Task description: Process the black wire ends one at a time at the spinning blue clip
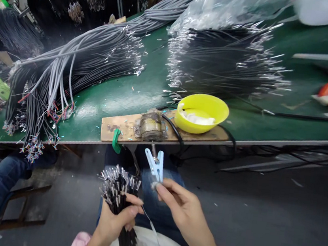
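Black, silver-tipped cables (118, 191) fill the left hand (113, 221) in front of the tabletop (154, 80); the right hand (181, 205) pinches a whitish scrap (154, 185) beside the blue clothespin (157, 170). Seemingly mid-job; finished count, cannot tell.

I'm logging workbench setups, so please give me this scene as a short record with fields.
Left hand: holds a silvery-tipped bundle of black wires
Right hand: at the lower end of a light-blue clothespin; exact grip unclear
Wooden board: at the edge of the green table, bearing a small motor
Yellow bowl: contains white material
Beyond bowl: pile of black wires
Table's left: gray cables
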Motion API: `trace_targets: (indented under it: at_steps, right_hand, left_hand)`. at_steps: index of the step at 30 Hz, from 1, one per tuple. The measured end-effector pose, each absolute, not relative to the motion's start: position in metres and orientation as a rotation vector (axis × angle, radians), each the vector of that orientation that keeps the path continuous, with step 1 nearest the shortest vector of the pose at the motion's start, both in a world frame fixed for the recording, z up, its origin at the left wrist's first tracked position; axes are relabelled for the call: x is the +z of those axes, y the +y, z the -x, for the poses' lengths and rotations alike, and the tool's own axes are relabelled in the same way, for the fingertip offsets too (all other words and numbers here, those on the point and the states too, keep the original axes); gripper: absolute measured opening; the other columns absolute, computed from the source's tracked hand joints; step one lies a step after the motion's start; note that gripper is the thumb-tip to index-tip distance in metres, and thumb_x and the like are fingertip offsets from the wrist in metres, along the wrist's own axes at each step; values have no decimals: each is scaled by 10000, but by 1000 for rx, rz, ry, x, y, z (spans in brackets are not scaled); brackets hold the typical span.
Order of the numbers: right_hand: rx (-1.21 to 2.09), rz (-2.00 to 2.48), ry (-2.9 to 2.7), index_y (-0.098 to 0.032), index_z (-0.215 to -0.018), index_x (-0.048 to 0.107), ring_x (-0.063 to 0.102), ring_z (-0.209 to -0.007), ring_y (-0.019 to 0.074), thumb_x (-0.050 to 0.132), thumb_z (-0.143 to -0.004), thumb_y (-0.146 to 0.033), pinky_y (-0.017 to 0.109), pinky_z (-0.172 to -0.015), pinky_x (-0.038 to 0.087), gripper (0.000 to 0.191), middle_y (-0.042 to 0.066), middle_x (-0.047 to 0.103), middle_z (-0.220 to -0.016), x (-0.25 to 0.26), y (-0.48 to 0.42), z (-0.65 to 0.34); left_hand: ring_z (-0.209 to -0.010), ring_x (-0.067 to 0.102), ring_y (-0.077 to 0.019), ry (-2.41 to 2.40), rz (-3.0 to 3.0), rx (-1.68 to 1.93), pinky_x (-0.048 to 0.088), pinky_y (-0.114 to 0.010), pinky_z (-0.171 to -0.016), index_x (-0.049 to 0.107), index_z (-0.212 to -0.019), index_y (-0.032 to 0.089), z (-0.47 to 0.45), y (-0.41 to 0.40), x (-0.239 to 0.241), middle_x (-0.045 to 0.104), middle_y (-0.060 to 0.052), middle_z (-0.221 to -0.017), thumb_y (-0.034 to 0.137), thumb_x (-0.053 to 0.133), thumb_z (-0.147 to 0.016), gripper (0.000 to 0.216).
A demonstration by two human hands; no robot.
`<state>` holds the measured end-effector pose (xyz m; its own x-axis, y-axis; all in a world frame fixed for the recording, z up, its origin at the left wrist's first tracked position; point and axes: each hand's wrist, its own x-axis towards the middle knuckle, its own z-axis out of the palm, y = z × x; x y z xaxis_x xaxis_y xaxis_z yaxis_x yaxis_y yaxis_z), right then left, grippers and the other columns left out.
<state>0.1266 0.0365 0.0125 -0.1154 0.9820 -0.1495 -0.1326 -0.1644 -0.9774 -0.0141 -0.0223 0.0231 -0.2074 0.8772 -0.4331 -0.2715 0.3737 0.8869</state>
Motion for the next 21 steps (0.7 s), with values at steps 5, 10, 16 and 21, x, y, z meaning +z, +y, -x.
trace_targets:
  at_steps: [5, 10, 16, 21]
  right_hand:
    - [1395, 1134, -1157, -199, -583, 619, 521, -501, 159, 631, -719, -376, 253, -482, 430, 224, 7, 580, -539, 8, 33, -124]
    - [1216, 1064, -1391, -201, -638, 659, 501, -508, 161, 614, -739, -294, 265, -489, 419, 144, 6, 554, -542, 9, 28, -118]
    - [1196, 961, -1541, -205, -612, 646, 507, -516, 157, 590, -753, -229, 262, -485, 425, 154, 4, 531, -557, 18, 27, -115]
    - [1215, 974, -1439, -198, -599, 660, 504, -497, 154, 599, -786, -292, 262, -460, 410, 218, 18, 567, -542, 13, 27, -116]
  left_hand:
    - [-347, 380, -42, 1449, -637, 1132, 303, -221, -373, 720, -635, 116, 12, -23, 16, 605, -23, -517, 371, 784, -569, 271]
    - [-437, 517, -123, 1534, -631, 1120, 435, -264, -466, 703, -683, 128, 7, -24, 13, 593, 0, -498, 331, 803, -534, 271]
    - [-697, 651, -225, 1592, -582, 1150, 515, -324, -677, 642, -750, 149, 4, -27, 10, 693, -39, -693, 285, 833, -465, 370]
    - [-371, 487, -110, 1549, -558, 1144, 420, -249, -414, 584, -690, 158, 3, -23, 6, 516, 62, -429, 343, 811, -506, 346]
